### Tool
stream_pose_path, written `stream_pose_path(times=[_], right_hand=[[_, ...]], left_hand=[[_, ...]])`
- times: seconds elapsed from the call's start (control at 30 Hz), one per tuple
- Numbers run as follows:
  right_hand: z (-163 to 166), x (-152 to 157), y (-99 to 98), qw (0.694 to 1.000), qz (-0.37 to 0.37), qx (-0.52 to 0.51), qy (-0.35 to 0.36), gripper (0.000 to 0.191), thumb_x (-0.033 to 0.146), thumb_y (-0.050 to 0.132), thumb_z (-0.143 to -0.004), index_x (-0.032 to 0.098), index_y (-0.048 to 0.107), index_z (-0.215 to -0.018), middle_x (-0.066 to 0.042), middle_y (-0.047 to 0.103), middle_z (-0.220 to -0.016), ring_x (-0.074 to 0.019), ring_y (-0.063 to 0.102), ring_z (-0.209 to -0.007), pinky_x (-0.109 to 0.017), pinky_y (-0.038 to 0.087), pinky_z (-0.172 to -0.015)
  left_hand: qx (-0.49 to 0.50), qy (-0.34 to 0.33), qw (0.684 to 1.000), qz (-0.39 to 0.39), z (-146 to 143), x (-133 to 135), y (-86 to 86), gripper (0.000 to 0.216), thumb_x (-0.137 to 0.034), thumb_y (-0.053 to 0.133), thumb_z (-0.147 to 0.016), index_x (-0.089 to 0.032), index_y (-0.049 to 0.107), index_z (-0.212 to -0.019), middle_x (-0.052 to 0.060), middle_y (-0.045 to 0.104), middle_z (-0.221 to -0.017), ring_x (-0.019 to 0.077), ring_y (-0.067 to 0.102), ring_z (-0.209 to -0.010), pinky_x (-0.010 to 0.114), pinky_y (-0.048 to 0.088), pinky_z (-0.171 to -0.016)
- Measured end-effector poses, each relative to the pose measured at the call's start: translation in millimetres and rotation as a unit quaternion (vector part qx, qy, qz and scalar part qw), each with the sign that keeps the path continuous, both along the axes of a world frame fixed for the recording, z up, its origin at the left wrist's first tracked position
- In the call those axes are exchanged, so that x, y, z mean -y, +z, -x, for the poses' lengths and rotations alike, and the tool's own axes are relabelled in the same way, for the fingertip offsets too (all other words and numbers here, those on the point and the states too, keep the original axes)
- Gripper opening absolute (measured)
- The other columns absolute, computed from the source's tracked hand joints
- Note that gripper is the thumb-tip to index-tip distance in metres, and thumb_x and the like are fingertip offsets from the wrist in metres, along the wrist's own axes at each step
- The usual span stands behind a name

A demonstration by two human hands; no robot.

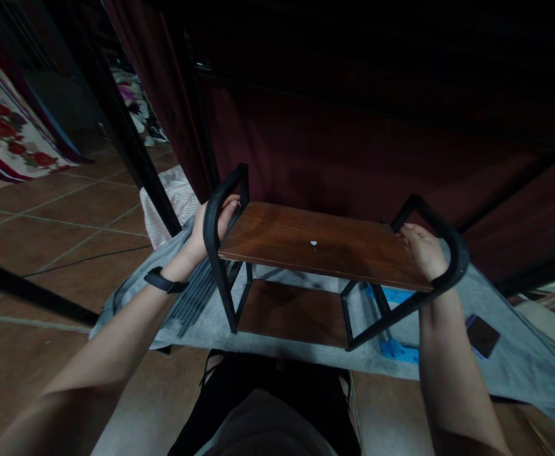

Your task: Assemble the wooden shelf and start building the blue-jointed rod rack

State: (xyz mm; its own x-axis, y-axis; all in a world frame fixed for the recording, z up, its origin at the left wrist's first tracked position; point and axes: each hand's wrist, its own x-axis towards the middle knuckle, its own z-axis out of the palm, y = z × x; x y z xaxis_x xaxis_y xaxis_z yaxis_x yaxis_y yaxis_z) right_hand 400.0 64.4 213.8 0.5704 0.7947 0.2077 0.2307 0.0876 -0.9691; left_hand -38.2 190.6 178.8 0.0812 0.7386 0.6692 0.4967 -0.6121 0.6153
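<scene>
The left hand (215,221) is curled shut around the left side frame (209,237), right where the top board (315,244) meets it. The right hand (422,250) is laid on the board's right end, just inside the right side frame (457,256), with the fingers bent. Whether anything is actually gripped there can't be told from this angle.

The little rack (239,316) is stood upright on a gray cloth (519,361) spread over the tiled floor (68,209), just past the knees and roughly in the middle of the view.

Progress-wise, it looks mostly put together. Both black looped side frames are up, the top board is seated between them, and a lower board (291,310) is in place underneath. Not everything seems used up, though. A bundle of black rods (194,304) is left lying on the cloth by the near left leg, and some blue parts (395,350) are seen under the right side.

Looks: dark walnut-style boards, a bit glossy, with a tiny white speck (313,242) in the middle of the top one. The metal is matte black with rounded corners. A phone (482,335) is parked on the cloth at the right.
</scene>
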Motion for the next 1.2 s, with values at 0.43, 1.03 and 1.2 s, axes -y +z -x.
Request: stream_pose_path(times=[0.43,1.03,1.2], right_hand=[[-1.1,-6.5,6.2,0.999,0.019,0.037,0.017,0.03,0.044,0.072,-0.076,0.022,0.054,-0.069,0.003,0.052,-0.058,-0.0106,0.048,-0.054,-0.022,0.037,-0.051],[-3.2,-4.7,-0.3,1.0,0.016,0.0,0.014,0.03,0.043,0.07,-0.082,0.021,0.054,-0.068,0.004,0.052,-0.059,-0.0089,0.046,-0.052,-0.021,0.039,-0.051],[-4.6,-13.8,2.1,0.999,0.027,-0.022,0.013,0.025,0.035,0.071,-0.082,0.021,0.055,-0.069,0.003,0.053,-0.06,-0.0077,0.045,-0.052,-0.019,0.039,-0.049]], left_hand=[[0.265,-0.027,0.943,0.2,-30.7,25.6,33.6,0.004,-0.013,0.07,-0.079,-0.015,0.073,-0.077,0.001,0.066,-0.069,0.0102,0.055,-0.064,0.02,0.046,-0.064],[0.356,-0.037,0.892,0.276,-41.4,32.9,43.9,0.017,-0.009,0.063,-0.085,-0.013,0.067,-0.068,-0.002,0.058,-0.054,0.0062,0.048,-0.05,0.014,0.039,-0.048],[0.33,-0.033,0.912,0.243,-27.2,18.1,27.6,0.005,-0.01,0.069,-0.083,-0.013,0.072,-0.08,-0.003,0.065,-0.063,0.0064,0.053,-0.056,0.015,0.042,-0.054]])
